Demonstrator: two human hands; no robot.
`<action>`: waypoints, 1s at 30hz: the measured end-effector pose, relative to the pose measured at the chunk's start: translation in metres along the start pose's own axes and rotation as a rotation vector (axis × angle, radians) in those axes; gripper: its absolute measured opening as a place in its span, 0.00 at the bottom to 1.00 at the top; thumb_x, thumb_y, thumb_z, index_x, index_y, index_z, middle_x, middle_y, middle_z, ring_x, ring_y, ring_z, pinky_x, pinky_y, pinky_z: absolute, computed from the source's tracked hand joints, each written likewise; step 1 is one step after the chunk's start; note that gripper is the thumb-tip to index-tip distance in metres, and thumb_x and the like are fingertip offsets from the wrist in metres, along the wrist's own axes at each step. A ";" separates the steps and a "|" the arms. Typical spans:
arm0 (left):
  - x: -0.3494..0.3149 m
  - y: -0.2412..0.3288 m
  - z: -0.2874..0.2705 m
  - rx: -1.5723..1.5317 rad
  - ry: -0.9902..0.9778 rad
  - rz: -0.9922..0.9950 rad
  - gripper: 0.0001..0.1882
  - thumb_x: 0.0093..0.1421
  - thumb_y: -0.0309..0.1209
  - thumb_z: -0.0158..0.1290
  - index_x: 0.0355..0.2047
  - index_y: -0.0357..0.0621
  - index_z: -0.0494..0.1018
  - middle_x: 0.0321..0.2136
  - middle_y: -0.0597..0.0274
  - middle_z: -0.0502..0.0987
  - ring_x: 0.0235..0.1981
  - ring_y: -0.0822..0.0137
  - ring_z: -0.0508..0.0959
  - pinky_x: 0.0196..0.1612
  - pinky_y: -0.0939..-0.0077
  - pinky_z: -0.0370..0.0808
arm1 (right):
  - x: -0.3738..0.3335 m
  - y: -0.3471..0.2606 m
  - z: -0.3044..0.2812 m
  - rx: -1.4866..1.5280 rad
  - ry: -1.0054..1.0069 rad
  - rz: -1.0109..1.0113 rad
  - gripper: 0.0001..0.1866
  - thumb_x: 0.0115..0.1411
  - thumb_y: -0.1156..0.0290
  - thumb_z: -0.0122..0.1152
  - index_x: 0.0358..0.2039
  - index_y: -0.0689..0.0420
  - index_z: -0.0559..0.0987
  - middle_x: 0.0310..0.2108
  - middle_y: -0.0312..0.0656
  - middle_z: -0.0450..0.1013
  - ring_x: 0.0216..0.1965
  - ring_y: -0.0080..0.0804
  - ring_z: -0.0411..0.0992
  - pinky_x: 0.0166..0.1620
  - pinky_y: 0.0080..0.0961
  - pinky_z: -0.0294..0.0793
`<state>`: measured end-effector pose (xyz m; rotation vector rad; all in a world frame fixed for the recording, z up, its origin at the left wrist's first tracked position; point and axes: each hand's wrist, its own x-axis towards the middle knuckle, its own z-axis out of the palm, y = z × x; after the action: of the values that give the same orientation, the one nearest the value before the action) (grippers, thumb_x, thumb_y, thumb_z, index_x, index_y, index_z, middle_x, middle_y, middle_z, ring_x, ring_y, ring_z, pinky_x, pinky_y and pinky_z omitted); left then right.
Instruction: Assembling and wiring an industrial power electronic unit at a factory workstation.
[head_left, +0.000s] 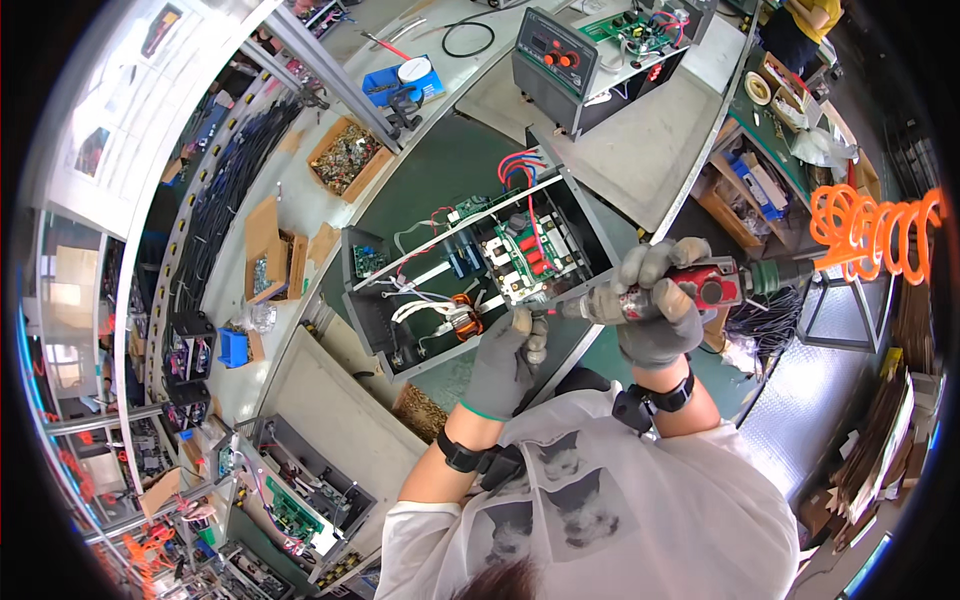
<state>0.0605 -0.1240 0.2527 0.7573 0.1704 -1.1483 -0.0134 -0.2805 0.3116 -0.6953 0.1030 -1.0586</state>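
A driver [690, 288] is gripped fully by the right hand [655, 310], its tip pinched by the left hand [505, 360] at the chassis [400, 330]; slippage may pinch fingers.

I see grey gloves [655, 330], a red-and-black screwdriver [700, 288], an orange coiled hose [870, 235], a green bench [440, 165], and a blue tray [390, 85].

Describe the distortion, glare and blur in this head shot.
Head view: strong fisheye, bench edge bows and corners go black; even overhead light with a bright washed-out patch upper left; centre sharp on the open chassis, the driver, the left hand and right hand; rim detail smears.
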 end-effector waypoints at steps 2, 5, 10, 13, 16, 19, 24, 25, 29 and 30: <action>0.002 -0.004 0.003 0.111 -0.001 0.072 0.13 0.63 0.36 0.50 0.41 0.39 0.68 0.28 0.67 0.67 0.25 0.78 0.63 0.26 0.85 0.63 | 0.003 0.000 -0.008 -0.008 0.019 -0.018 0.18 0.47 0.74 0.59 0.39 0.55 0.65 0.23 0.42 0.66 0.24 0.35 0.66 0.29 0.32 0.70; 0.007 -0.005 0.006 0.234 -0.030 0.141 0.16 0.63 0.38 0.50 0.42 0.37 0.68 0.29 0.66 0.68 0.25 0.77 0.64 0.26 0.84 0.63 | 0.007 -0.001 -0.015 -0.027 0.078 -0.032 0.18 0.46 0.73 0.58 0.39 0.56 0.66 0.23 0.42 0.65 0.24 0.35 0.66 0.29 0.32 0.70; 0.017 0.004 0.022 0.071 0.015 -0.007 0.23 0.63 0.44 0.49 0.47 0.34 0.68 0.33 0.64 0.72 0.27 0.75 0.69 0.28 0.82 0.66 | 0.013 -0.002 -0.022 -0.017 0.141 -0.051 0.19 0.46 0.73 0.58 0.40 0.56 0.66 0.23 0.42 0.66 0.25 0.36 0.67 0.29 0.32 0.71; 0.036 0.008 -0.011 0.085 0.088 -0.106 0.26 0.61 0.48 0.51 0.45 0.34 0.71 0.32 0.63 0.74 0.29 0.72 0.72 0.29 0.81 0.68 | 0.016 -0.006 -0.029 0.002 0.145 -0.042 0.19 0.47 0.73 0.58 0.40 0.56 0.66 0.25 0.43 0.66 0.27 0.37 0.68 0.30 0.32 0.71; 0.059 0.029 -0.026 1.122 0.254 0.342 0.22 0.57 0.48 0.54 0.33 0.38 0.77 0.25 0.61 0.77 0.27 0.66 0.76 0.30 0.73 0.71 | 0.019 -0.010 -0.032 -0.002 0.149 -0.055 0.18 0.47 0.73 0.58 0.41 0.57 0.66 0.26 0.44 0.67 0.29 0.38 0.68 0.30 0.32 0.72; 0.083 0.046 0.002 1.845 0.448 0.307 0.18 0.53 0.47 0.56 0.24 0.42 0.78 0.20 0.56 0.77 0.26 0.58 0.78 0.31 0.65 0.72 | 0.022 -0.008 -0.040 -0.058 0.154 -0.087 0.18 0.48 0.74 0.58 0.40 0.57 0.67 0.26 0.44 0.68 0.29 0.38 0.69 0.31 0.32 0.72; 0.099 0.047 -0.003 1.982 0.456 0.133 0.16 0.52 0.47 0.56 0.26 0.47 0.79 0.24 0.56 0.78 0.29 0.53 0.78 0.31 0.61 0.73 | 0.019 -0.004 -0.044 -0.093 0.186 -0.054 0.18 0.47 0.75 0.57 0.40 0.57 0.67 0.26 0.43 0.68 0.29 0.39 0.70 0.31 0.33 0.73; 0.102 0.046 -0.009 1.939 0.493 0.151 0.15 0.52 0.46 0.56 0.26 0.47 0.78 0.24 0.56 0.78 0.29 0.53 0.78 0.32 0.61 0.73 | 0.019 -0.003 -0.045 -0.094 0.200 -0.040 0.18 0.47 0.75 0.56 0.40 0.57 0.67 0.25 0.43 0.68 0.29 0.39 0.70 0.31 0.33 0.72; 0.109 0.043 -0.001 1.899 0.631 0.260 0.14 0.53 0.44 0.54 0.25 0.48 0.79 0.25 0.55 0.79 0.29 0.52 0.78 0.32 0.61 0.73 | 0.022 -0.001 -0.043 -0.141 0.271 -0.008 0.18 0.46 0.76 0.56 0.40 0.56 0.67 0.26 0.44 0.68 0.29 0.39 0.70 0.32 0.33 0.72; 0.111 0.043 -0.003 1.900 0.632 0.258 0.14 0.53 0.44 0.54 0.25 0.48 0.79 0.25 0.55 0.79 0.29 0.52 0.78 0.32 0.61 0.73 | 0.022 0.002 -0.045 -0.132 0.259 -0.007 0.17 0.47 0.76 0.55 0.40 0.56 0.67 0.26 0.44 0.68 0.29 0.38 0.70 0.32 0.33 0.72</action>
<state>0.1457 -0.1982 0.2153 2.6951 -0.6081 -0.4791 -0.0186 -0.3197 0.2801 -0.6746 0.3970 -1.1523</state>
